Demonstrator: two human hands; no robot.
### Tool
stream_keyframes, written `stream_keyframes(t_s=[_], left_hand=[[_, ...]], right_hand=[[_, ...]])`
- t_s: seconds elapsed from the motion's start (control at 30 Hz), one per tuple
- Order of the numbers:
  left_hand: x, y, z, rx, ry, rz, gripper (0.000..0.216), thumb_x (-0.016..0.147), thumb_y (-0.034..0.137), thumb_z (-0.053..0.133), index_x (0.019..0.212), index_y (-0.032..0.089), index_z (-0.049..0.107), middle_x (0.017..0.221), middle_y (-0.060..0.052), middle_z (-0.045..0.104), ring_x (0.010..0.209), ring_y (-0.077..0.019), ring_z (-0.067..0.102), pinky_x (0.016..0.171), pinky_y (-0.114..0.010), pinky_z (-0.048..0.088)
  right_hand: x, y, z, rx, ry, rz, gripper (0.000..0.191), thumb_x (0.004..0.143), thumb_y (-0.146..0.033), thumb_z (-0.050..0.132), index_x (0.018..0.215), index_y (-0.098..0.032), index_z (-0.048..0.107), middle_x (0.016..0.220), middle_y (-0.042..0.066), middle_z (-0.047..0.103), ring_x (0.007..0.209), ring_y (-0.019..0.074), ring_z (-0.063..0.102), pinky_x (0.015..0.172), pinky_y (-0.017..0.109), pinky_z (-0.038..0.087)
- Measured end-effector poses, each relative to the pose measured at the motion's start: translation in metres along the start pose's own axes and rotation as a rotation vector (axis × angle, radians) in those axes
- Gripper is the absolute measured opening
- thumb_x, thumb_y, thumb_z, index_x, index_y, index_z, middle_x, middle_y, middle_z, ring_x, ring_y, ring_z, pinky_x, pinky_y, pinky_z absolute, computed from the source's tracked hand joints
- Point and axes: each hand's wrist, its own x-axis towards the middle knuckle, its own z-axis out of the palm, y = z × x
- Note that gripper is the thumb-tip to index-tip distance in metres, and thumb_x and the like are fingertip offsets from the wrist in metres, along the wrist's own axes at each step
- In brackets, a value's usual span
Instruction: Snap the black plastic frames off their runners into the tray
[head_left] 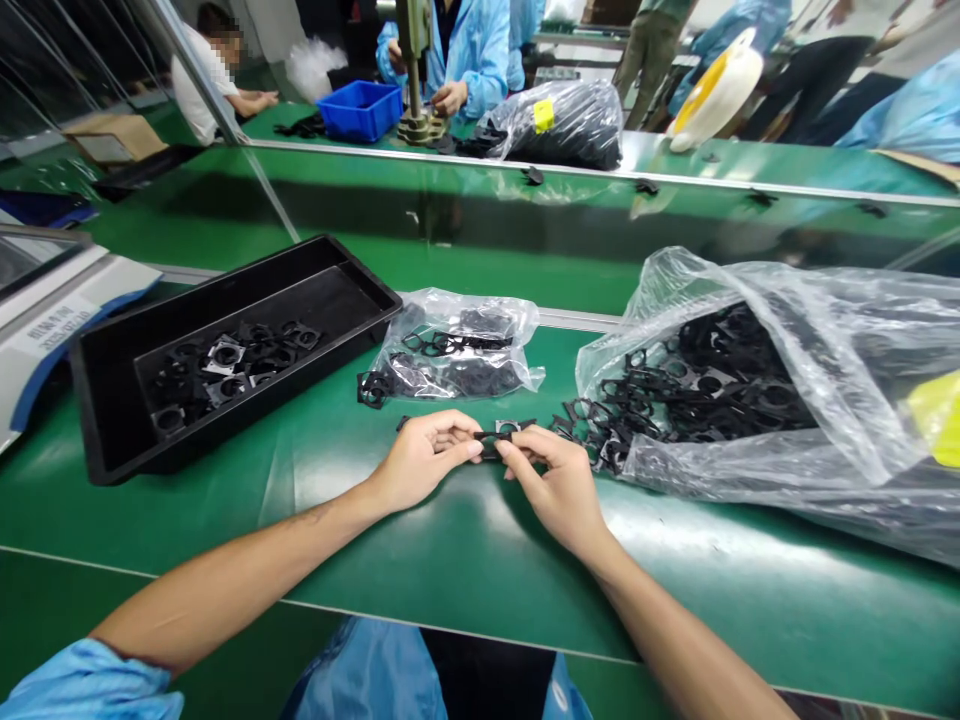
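Note:
Between both hands, over the green table, is a small black plastic part [491, 437], seen nearly edge-on. My left hand [427, 455] pinches its left end between thumb and fingers. On its right end, my right hand [553, 475] has a like pinch. Just behind the fingers another black part with a round hole [510, 426] shows in part. To the right, loose black frames [600, 425] spill from the mouth of a large clear plastic bag [832, 460]. Fingers cover much of the held part.
A black tray [112, 440] with several black parts stands at left. Behind my hands lies a small clear bag [480, 375] of parts. A white machine [52, 310] is at far left. Across a low green partition [360, 220], people work beside a blue bin [360, 110].

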Motion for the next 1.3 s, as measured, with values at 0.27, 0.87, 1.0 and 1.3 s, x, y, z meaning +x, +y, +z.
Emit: stream_keyframes(t_s=[0.27, 0.87, 1.0, 1.3], left_hand=[[-0.0034, 0.0099, -0.0057, 0.324, -0.11, 0.225, 0.028, 0.085, 0.025, 0.072, 0.112, 0.021, 0.072, 0.101, -0.005, 0.072, 0.09, -0.0161, 0.066, 0.084, -0.026, 0.051], [0.0019, 0.0081, -0.0038, -0.105, -0.027, -0.045, 0.028, 0.073, 0.03, 0.081, 0.083, 0.015, 0.06, 0.074, 0.0, 0.066, 0.063, -0.0111, 0.066, 0.067, -0.024, 0.053], [0.0019, 0.0098, -0.0044, -0.133, -0.042, -0.053, 0.035, 0.069, 0.033, 0.086, 0.089, 0.015, 0.063, 0.077, -0.001, 0.069, 0.065, -0.0114, 0.068, 0.068, -0.023, 0.055], [0.0035, 0.0059, -0.0062, -0.101, -0.009, -0.001, 0.039, 0.071, 0.043, 0.086, 0.086, 0.014, 0.066, 0.078, -0.002, 0.071, 0.071, -0.0128, 0.069, 0.074, -0.026, 0.057]], right_hand=[[0.004, -0.0002, -0.0052, 0.01, -0.139, -0.035, 0.04, 0.098, -0.036, 0.054, 0.061, -0.022, 0.051, 0.06, 0.0, 0.056, 0.062, 0.0155, 0.052, 0.062, 0.028, 0.04], [0.0035, 0.0007, 0.0019, 0.375, -0.115, 0.142, 0.024, 0.082, -0.043, 0.074, 0.087, -0.019, 0.074, 0.086, 0.004, 0.066, 0.071, 0.0146, 0.063, 0.064, 0.026, 0.056], [0.0037, 0.0017, 0.0007, 0.336, -0.068, 0.137, 0.022, 0.087, -0.04, 0.069, 0.078, -0.02, 0.071, 0.081, 0.004, 0.065, 0.073, 0.016, 0.062, 0.066, 0.027, 0.055], [0.0018, 0.0026, 0.0045, 0.402, -0.068, 0.16, 0.029, 0.081, -0.049, 0.074, 0.086, -0.02, 0.073, 0.086, 0.005, 0.067, 0.074, 0.0168, 0.064, 0.068, 0.029, 0.058]])
